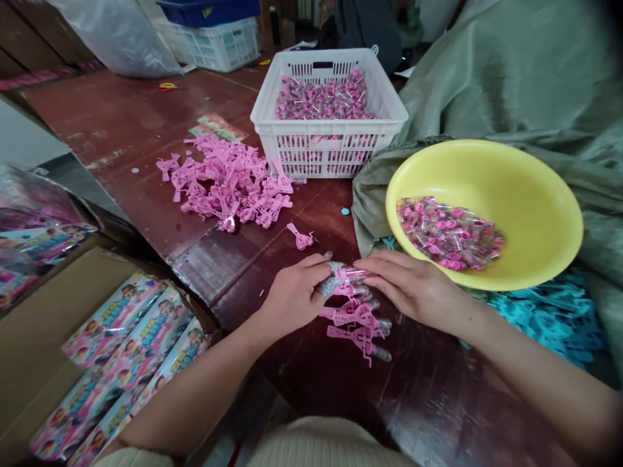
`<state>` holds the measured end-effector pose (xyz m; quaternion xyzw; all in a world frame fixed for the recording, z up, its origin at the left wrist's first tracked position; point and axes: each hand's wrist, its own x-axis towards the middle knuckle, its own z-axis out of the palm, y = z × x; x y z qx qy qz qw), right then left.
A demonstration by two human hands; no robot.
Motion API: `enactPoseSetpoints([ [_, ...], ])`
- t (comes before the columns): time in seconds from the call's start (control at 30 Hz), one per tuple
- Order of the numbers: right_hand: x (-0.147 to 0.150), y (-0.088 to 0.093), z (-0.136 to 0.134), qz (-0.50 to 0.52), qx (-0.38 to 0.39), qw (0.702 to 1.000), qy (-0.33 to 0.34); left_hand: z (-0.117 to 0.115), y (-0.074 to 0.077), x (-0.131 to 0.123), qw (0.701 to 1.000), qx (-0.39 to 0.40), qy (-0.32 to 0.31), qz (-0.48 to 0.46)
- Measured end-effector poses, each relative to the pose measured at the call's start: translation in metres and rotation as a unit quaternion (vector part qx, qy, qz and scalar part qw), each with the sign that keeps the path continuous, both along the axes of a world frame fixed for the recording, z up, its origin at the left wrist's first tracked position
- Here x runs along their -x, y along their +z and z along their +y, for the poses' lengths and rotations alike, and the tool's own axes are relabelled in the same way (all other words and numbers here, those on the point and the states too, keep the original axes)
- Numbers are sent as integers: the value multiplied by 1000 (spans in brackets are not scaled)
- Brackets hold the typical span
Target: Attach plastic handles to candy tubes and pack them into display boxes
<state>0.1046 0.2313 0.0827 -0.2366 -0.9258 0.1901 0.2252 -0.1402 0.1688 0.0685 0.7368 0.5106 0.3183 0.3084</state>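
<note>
My left hand (pixel 293 293) and my right hand (pixel 409 285) meet over the dark red table, both pinched on one small pink plastic toy piece (pixel 346 275) with a clear tube in it. My left forefinger wears a grey finger cot. Just below the hands lie a few finished pink pieces (pixel 359 327) with tubes fitted. A single loose pink piece (pixel 300 237) lies a little beyond my left hand.
A heap of pink plastic pieces (pixel 226 183) lies at mid-table. A white basket (pixel 327 150) and a yellow bowl (pixel 535 214) hold small wrapped tubes. A green sack (pixel 511 84) fills the right. Cardboard box with printed packets (pixel 141 337) at left. Scissors (pixel 168 86) far back.
</note>
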Motion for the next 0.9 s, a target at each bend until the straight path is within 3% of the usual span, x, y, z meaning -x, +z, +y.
enactPoseSetpoints([
  [0.2,1,-7,-18,52,-30,997,-50,-5,15,-2,998,-39,-18,50],
  [0.53,-20,-14,-35,-28,-135,990,-31,-10,27,0,989,-33,-96,105],
  [0.7,-15,-12,-43,31,-50,998,-38,-14,19,-7,988,-55,-83,120],
  [0.9,-11,-7,-50,23,-11,999,-37,-26,6,-17,960,-185,-34,206],
])
